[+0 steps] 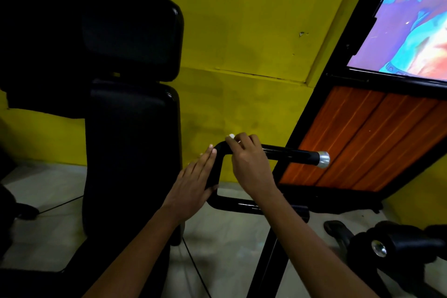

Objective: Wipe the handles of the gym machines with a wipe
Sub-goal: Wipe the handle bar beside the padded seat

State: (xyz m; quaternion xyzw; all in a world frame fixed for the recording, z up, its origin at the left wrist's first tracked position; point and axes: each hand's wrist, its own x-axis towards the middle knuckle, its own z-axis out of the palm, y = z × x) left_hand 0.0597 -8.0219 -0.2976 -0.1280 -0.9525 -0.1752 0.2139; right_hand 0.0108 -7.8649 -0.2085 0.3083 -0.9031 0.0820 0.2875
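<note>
Single head-worn wide-angle view, which looked forward and down from the person's own position. The camera faced a yellow wall [242, 19] and sat close to the scene: both forearms entered from the bottom edge, and the left hand [193, 186] and right hand [249, 164] lay near frame centre. A black padded seat back [130, 128] filled the left side; a tilted picture panel [411, 19] crossed the upper right corner. Straight edges bowed toward the margins.

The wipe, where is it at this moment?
In the head view, only a small white bit of the wipe shows, centre frame, under the right hand on the bend of the black handle.
</note>
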